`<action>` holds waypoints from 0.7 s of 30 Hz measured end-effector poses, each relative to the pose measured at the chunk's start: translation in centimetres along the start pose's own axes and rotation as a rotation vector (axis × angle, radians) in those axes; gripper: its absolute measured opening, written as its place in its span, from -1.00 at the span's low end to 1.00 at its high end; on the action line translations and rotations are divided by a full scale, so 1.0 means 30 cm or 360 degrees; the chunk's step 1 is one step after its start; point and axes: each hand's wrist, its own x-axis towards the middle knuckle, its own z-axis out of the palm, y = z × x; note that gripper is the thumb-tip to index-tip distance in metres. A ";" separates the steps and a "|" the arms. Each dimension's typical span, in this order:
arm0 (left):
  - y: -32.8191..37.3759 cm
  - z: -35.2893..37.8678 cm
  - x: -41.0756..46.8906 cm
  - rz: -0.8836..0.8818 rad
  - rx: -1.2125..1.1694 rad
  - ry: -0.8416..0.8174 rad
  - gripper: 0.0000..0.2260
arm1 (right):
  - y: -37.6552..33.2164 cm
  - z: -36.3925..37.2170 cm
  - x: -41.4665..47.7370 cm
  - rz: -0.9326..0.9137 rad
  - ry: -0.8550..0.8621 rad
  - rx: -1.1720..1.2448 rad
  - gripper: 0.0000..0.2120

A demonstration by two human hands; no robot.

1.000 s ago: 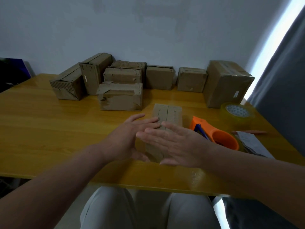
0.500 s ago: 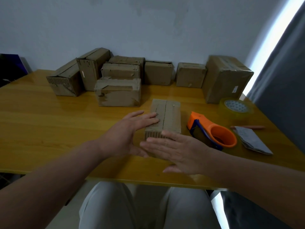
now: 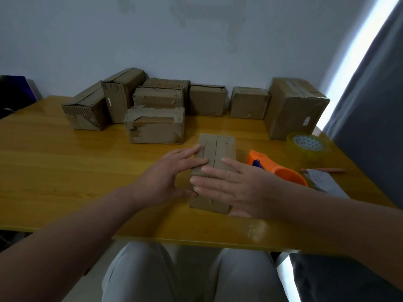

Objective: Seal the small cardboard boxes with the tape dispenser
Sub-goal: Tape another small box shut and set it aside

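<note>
A small cardboard box [image 3: 218, 147] stands near the front middle of the yellow wooden table [image 3: 65, 166], its two top flaps meeting in a seam that runs away from me. My left hand [image 3: 168, 173] lies against the box's left side, straight fingers on the top flap. My right hand [image 3: 237, 186] lies flat across the near end of the box, fingers pointing left and covering that end. An orange tape dispenser [image 3: 277, 168] lies on the table just right of the box, partly behind my right hand.
Several more cardboard boxes [image 3: 154, 125] line the back of the table by the wall, the biggest [image 3: 294, 107] at the right. A clear tape roll [image 3: 307, 147], a pencil [image 3: 322, 170] and a paper slip [image 3: 325, 182] lie at the right edge. A grey curtain [image 3: 370, 105] hangs beyond.
Both hands slid back toward me along the box top. My right hand, which lay over the left fingers, now covers the box's near end. The view has tilted up slightly.
</note>
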 end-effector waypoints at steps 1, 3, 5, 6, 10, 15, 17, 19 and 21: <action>0.001 -0.008 0.006 -0.0003 0.0027 0.0009 -0.27 | 0.019 -0.016 0.008 0.0027 -0.0040 0.0092 -0.03; 0.002 -0.023 0.023 -0.0062 0.0120 0.0018 -0.23 | 0.058 -0.046 0.037 0.0163 -0.0215 0.0311 0.02; -0.006 -0.038 0.049 -0.0225 0.0234 -0.0029 -0.11 | 0.090 -0.065 0.082 0.0230 -0.0476 0.0402 0.03; -0.016 -0.046 0.064 -0.0341 0.0289 -0.0076 -0.04 | 0.103 -0.063 0.105 0.0249 -0.0571 0.0418 0.04; -0.060 -0.096 0.148 -0.0574 0.0573 -0.0446 -0.01 | 0.157 -0.037 0.189 0.0350 -0.0617 0.0567 -0.01; -0.137 -0.158 0.269 -0.0614 0.0697 -0.0510 -0.21 | 0.279 0.039 0.255 0.0460 -0.0563 0.0483 0.00; -0.183 -0.166 0.322 -0.0641 0.0750 -0.0400 -0.28 | 0.369 0.086 0.255 0.0619 -0.0592 0.0435 0.00; -0.227 -0.165 0.385 -0.0699 0.0801 -0.0363 -0.32 | 0.467 0.146 0.243 0.0788 -0.0625 0.0385 -0.01; -0.274 -0.149 0.447 -0.0736 0.0852 -0.0345 -0.36 | 0.548 0.216 0.230 0.0946 -0.0692 0.0341 -0.02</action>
